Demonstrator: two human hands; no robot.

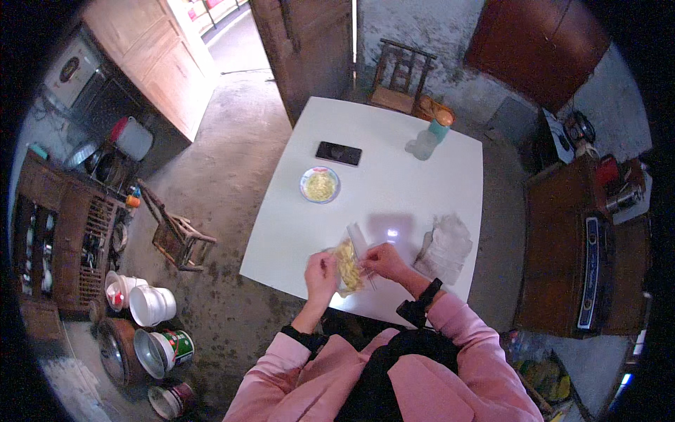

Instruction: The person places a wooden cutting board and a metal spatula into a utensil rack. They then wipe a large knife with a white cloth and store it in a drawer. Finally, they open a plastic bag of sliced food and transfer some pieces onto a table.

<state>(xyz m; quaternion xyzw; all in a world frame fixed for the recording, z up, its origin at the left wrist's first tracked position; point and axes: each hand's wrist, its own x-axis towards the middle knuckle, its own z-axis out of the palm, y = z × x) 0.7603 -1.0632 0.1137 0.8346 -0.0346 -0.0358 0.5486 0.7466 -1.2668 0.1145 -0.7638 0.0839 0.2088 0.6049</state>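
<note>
Near the front edge of a white table (pixel 285 232), my left hand (pixel 320 274) grips the left side of a clear plastic bag (pixel 348 266) that holds pale yellow pieces. My right hand (pixel 384 261) pinches the bag's right edge, by its pale strip. Beyond them, towards the left, a patterned bowl (pixel 319 184) contains yellowish shreds or small pieces. A black smartphone (pixel 339 153) lies just past the bowl. Right of my right hand is a crumpled, translucent plastic bag or sheet (pixel 448 250), flat on the table.
A teal bottle (pixel 439 129) stands at the table's far right corner. One wooden chair (pixel 401 84) is behind the table, another (pixel 176 237) on the floor to the left. Several buckets (pixel 153 306) stand at lower left. A wooden cabinet (pixel 553 253) is at the right.
</note>
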